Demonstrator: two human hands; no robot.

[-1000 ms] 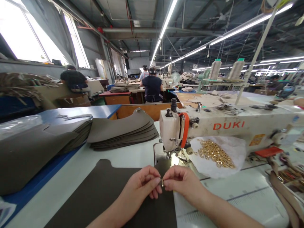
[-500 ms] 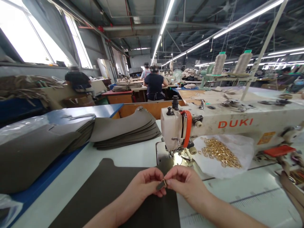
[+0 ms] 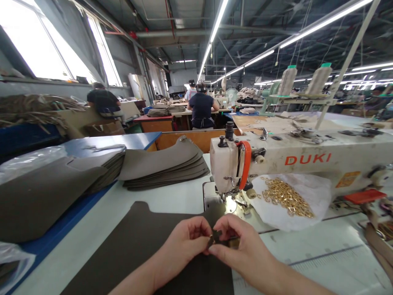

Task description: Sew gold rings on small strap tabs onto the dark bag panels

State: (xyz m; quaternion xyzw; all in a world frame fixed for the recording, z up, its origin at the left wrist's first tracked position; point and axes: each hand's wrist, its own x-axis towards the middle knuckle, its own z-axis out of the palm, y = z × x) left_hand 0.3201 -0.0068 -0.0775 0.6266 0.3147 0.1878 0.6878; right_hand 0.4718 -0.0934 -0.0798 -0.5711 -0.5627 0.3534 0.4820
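A small dark tab (image 3: 217, 234) with a gold ring on it is between my hands, above a large dark grey panel (image 3: 147, 246). My left hand (image 3: 192, 239) pinches the tab at its ring end. At the tab's other end is my right hand (image 3: 238, 241), thumb and forefinger apart around it, the thumb tip close to my left fingers. Just beyond them stands a white sewing machine (image 3: 225, 168) with its needle area lit. Many gold rings (image 3: 288, 196) lie on a white sheet (image 3: 321, 200) under the machine's arm.
Stacked grey panels (image 3: 162, 164) lie behind the large panel. More panels (image 3: 46, 196) rest on a blue table (image 3: 141, 141) at the left. Two thread cones (image 3: 319, 80) stand at the back right. People (image 3: 201, 108) sit at tables farther off.
The fingers of my right hand have spread, and more of the dark tab shows between my hands. My left hand keeps its pinch. The view has shifted slightly.
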